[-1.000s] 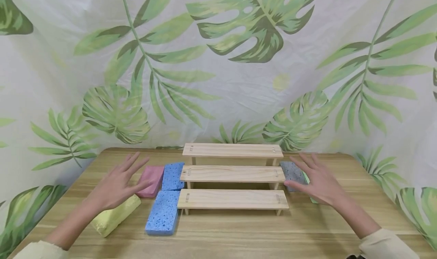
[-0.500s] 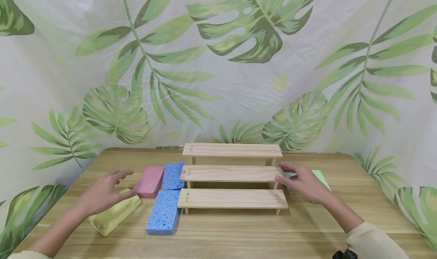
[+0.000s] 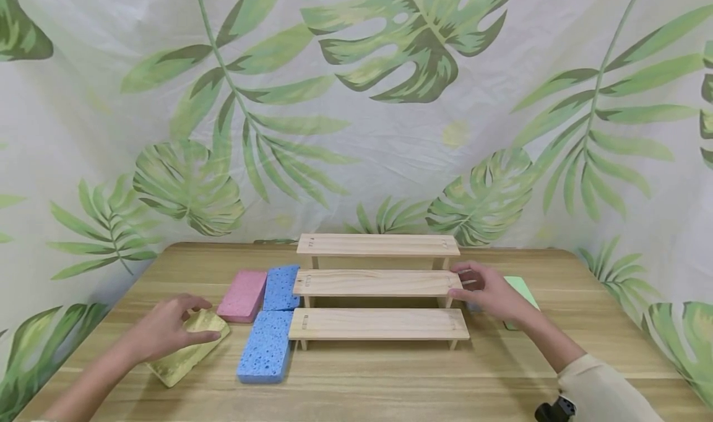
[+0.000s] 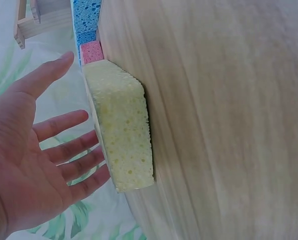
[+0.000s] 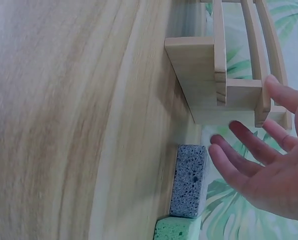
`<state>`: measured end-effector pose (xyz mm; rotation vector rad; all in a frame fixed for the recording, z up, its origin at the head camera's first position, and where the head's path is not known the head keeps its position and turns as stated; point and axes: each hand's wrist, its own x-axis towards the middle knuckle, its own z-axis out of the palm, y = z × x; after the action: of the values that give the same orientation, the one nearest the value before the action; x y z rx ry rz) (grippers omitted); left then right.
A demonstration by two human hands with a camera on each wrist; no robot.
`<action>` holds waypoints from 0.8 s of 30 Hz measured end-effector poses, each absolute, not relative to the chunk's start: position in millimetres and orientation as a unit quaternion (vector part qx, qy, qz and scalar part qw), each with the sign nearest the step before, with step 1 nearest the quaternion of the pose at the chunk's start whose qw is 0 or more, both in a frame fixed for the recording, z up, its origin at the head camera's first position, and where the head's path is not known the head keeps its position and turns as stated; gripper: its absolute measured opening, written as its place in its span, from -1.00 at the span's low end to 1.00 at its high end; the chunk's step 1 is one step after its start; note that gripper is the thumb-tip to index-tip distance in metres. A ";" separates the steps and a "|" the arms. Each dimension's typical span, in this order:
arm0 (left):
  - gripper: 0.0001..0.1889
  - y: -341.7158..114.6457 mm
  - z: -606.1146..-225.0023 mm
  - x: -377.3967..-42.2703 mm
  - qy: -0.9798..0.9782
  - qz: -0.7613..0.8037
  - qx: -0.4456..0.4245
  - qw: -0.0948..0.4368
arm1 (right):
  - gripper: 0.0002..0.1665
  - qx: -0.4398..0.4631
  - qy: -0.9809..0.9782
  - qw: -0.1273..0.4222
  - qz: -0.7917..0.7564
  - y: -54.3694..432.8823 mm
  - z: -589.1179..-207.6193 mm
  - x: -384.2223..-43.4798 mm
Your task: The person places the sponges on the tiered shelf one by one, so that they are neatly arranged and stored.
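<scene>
My left hand [image 3: 167,328] hovers over a yellow sponge [image 3: 189,354], thumb and fingers spread apart. In the left wrist view, the fingers of the left hand [image 4: 44,145] reach along the top of the yellow sponge [image 4: 124,130] without curling round it. At the right end of a three-tier wooden stand [image 3: 379,283] is my right hand [image 3: 490,292], fingers loosely bent. In the right wrist view, its thumb is at the end of the middle tier, contact unclear. A grey sponge [image 5: 189,180] lies below its fingers, mostly hidden in the head view.
Left of the stand lie two blue sponges [image 3: 264,346] and a pink sponge [image 3: 242,296]. A green sponge [image 3: 520,292] rests beside the right forearm. Behind the wooden table [image 3: 356,385] hangs a leaf-patterned cloth [image 3: 390,150].
My left hand has lowered toward the yellow sponge. The right hand has moved left to the stand's right end, covering most of the grey sponge, and its fingers are less spread.
</scene>
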<state>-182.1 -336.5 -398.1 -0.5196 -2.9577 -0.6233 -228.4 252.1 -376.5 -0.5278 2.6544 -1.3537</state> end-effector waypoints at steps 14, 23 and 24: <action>-0.13 -344.1 -401.4 -180.2 -0.965 -0.184 -0.186 0.003 | -0.34 -0.150 0.848 0.118 -0.495 255.2 -379.0 -233.5; -0.20 -346.4 -398.2 -178.6 -0.960 -0.199 -0.196 0.007 | -0.34 -0.153 0.846 0.122 -0.496 254.4 -378.5 -231.9; -0.21 -347.0 -396.5 -178.6 -0.960 -0.200 -0.195 0.004 | -0.33 -0.154 0.846 0.123 -0.495 254.7 -378.7 -232.0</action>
<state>-178.6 -347.0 -396.5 -0.6106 -3.0094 -0.6282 -232.0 254.7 -378.7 -0.4487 2.4690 -1.4447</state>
